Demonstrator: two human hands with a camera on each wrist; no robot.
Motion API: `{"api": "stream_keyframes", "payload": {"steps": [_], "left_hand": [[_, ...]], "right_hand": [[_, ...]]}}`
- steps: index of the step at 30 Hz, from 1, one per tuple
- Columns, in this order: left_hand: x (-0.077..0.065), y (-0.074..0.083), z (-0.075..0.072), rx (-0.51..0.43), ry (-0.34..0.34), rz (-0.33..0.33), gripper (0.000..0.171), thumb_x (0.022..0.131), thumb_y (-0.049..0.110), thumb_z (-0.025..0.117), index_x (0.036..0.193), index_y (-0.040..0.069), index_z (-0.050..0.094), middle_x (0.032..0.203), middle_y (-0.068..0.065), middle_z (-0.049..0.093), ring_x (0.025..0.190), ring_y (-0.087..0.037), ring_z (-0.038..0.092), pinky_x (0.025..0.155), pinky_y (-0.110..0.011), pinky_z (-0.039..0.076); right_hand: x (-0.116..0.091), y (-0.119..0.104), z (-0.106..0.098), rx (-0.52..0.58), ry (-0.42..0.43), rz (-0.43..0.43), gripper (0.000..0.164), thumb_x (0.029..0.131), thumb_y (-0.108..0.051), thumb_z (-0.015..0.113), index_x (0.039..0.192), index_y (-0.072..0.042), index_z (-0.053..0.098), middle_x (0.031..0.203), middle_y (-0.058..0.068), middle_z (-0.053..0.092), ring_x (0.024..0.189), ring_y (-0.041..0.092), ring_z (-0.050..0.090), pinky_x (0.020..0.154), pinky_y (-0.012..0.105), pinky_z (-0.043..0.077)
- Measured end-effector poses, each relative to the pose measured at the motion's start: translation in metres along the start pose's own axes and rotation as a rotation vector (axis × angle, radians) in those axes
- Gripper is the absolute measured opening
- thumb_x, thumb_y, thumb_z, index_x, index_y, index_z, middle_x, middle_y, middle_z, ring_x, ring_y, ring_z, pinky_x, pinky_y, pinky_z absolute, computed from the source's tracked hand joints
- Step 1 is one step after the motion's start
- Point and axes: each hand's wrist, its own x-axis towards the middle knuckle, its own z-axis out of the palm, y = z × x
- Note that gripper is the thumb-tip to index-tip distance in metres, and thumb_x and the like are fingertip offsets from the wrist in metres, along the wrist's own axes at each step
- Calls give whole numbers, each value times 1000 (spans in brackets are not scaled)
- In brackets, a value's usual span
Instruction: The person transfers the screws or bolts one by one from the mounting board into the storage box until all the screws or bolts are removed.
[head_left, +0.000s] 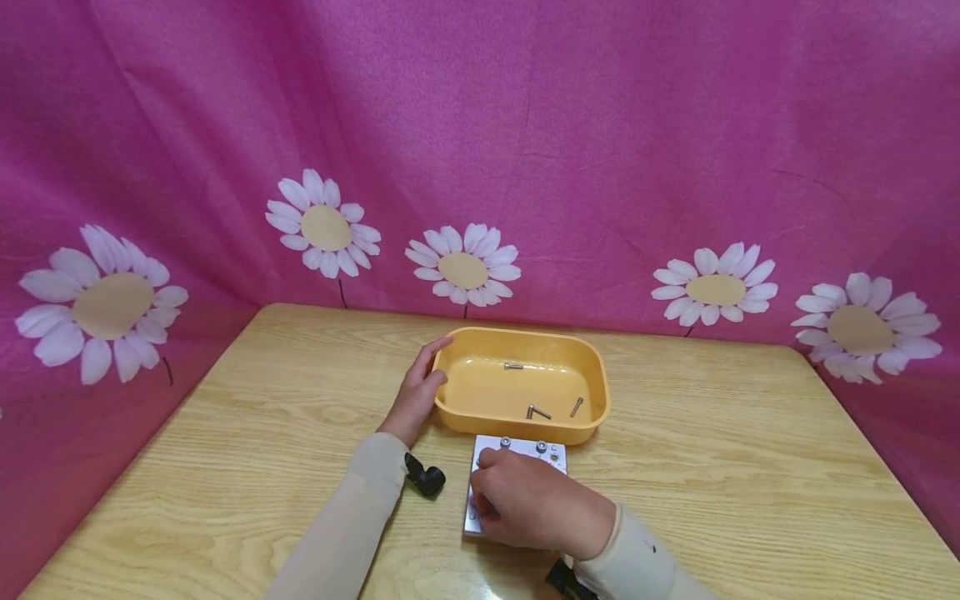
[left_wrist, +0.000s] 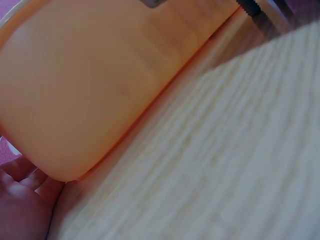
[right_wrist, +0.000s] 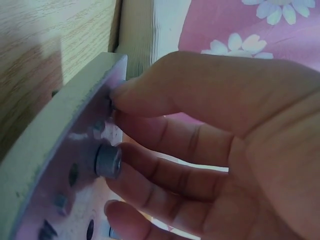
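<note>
My right hand (head_left: 525, 504) is over a silver metal plate (head_left: 523, 443) with holes. In the right wrist view, its thumb and index finger pinch a small screw (right_wrist: 122, 86) at the plate's edge, mostly covered by the fingertips. The other fingers bend beside another socket head screw (right_wrist: 108, 161), which stands out of the plate. Two more screw heads (head_left: 542, 447) show along its far edge. My left hand (head_left: 415, 396) grips the left end of a yellow plastic bin (head_left: 600, 367), its fingers round the far corner and thumb at the rim.
Several loose screws (head_left: 513, 367) lie on the bin's floor. The bin stands just beyond the plate on a wood-grain table (head_left: 712, 467). A pink curtain (head_left: 585, 167) with white flowers hangs behind and at the sides. Black wrist cameras (head_left: 425, 479) sit at both cuffs.
</note>
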Motion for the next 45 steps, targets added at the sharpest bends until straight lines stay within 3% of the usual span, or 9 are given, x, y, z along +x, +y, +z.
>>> {"api": "stream_keyframes", "payload": {"steps": [11,23,38,45], "left_hand": [[-1,1,0,-1,10,-4,61,85,-5,41,142,16,46,153,-5,34,139,-21,31,109,-39,31],[1,0,1,15,7,-9,60,85,-4,41,141,17,47,152,-3,35,139,-18,29,111,-37,28],[0,-1,-1,2,1,11,61,85,-5,41,142,16,46,153,-5,34,139,-20,29,111,-39,28],[-11,24,0,9,-31,-16,60,85,-6,41,144,7,42,155,-12,29,143,-25,23,113,-40,23]], "right_hand": [[1,-1,3,-53,49,-19,27,71,-17,74,62,-21,49,69,-10,40,59,4,41,53,18,36],[1,-1,1,-15,4,-3,23,72,-17,74,65,-20,51,70,-9,42,60,5,42,54,19,37],[2,0,0,-2,23,-16,25,72,-19,74,65,-20,51,69,-11,44,62,3,43,55,18,38],[2,-1,0,-1,45,-18,24,72,-19,73,65,-21,50,69,-11,43,62,3,43,54,18,37]]}}
